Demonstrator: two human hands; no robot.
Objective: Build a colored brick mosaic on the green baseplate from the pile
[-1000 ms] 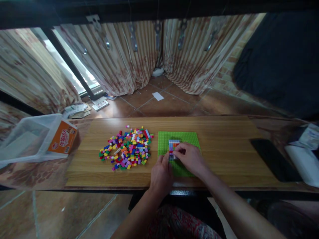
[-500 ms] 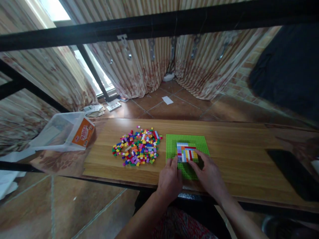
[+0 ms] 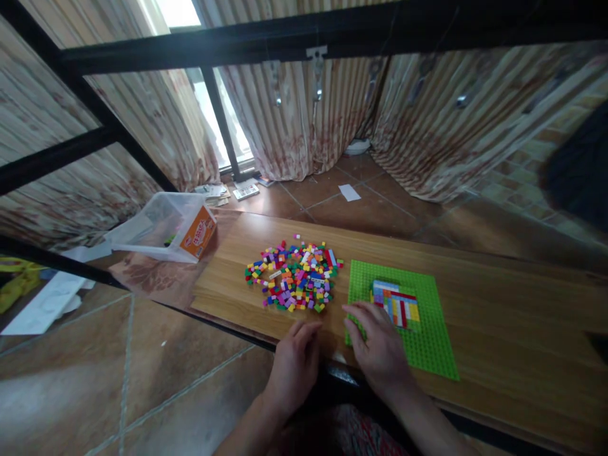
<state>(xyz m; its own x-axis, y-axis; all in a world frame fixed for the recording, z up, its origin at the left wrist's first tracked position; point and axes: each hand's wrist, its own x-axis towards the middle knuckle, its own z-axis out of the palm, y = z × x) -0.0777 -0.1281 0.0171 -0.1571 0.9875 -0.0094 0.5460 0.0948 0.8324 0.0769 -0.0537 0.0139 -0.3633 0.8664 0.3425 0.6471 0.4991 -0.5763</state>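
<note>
A green studded baseplate (image 3: 427, 297) lies on the table. On it stands a low block of toy building bricks (image 3: 396, 304) in white, light blue, red, orange and yellow. My right hand (image 3: 380, 348) hovers over the plate's left part, beside the block, its thumb and fingers apart with nothing visible between them. Near the table's front edge, left of the plate, is my left hand (image 3: 293, 361) with its fingers curled together; whatever they may hold is hidden. A loose pile of small coloured bricks (image 3: 299, 278) lies just beyond it.
The wooden table (image 3: 503, 316) is long and narrow. Off its left end sits a clear plastic box (image 3: 156, 244) with an orange label. A black metal bar (image 3: 285, 44) crosses above, before striped curtains (image 3: 294, 133). Papers lie on the tiled floor.
Both hands have come off the brick block and moved left relative to the plate, toward the loose pile. The camera has turned left, so the plate appears farther right and tilted.
</note>
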